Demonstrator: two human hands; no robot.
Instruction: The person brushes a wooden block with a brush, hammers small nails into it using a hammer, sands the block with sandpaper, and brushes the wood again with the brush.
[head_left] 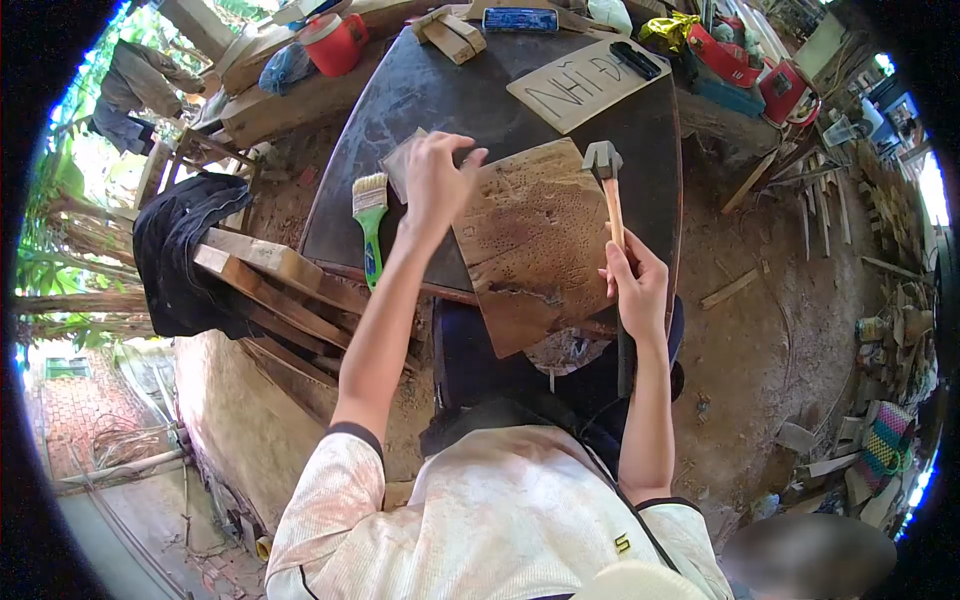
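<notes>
My right hand [640, 285] is closed around the wooden handle of a hammer [614, 200]. The hammer's metal head points away from me, above the right edge of a brown wooden board [530, 225]. Small dark holes cover much of that board, whose near corner juts past the table edge. Over the board's left side, my left hand [440, 180] hovers with thumb and fingers apart, slightly blurred. A thin, pale flat piece [398, 168] lies partly hidden beneath it. Left of that hand rests a paintbrush [369, 222] with a green handle.
The dark table [385, 95] also bears a cardboard sign [560, 95] with a black marker or clip, wood blocks [450, 36] and a blue box [520, 20]. A red jug [333, 45] stands beyond. Stacked timber [270, 265] with dark cloth [185, 250] is at left; scraps lie at right.
</notes>
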